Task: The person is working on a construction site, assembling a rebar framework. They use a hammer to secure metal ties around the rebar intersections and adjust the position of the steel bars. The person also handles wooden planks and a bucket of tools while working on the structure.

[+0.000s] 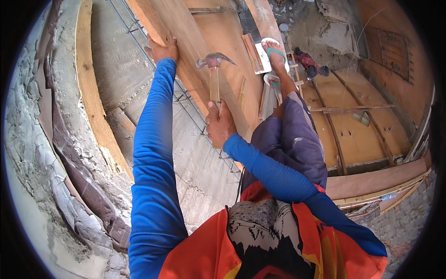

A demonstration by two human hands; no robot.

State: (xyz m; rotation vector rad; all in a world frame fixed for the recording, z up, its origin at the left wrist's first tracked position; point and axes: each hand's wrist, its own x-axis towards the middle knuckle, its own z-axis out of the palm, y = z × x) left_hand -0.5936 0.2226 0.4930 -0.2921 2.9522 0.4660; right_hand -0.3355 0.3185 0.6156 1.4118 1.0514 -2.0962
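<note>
A long wooden board (186, 37) runs from the top of the view down toward my waist. My left hand (162, 49) is closed over the left edge of its wood, high up; some of the fingers are hidden behind it. Lower down, my right hand (220, 124) grips a claw hammer (214, 83) by its wooden handle. The hammer's metal head points away from me, above the board's face, with the claw to the right. A thin steel rebar cage (182, 96) passes along the board's left side.
My sandalled foot (275, 52) stands on a narrow plank high on the right. Far below, a person in a red checked top (304, 59) is beside plywood panels (367, 135) with dark battens. A curved timber (89, 88) and a rough concrete wall (32, 153) lie left.
</note>
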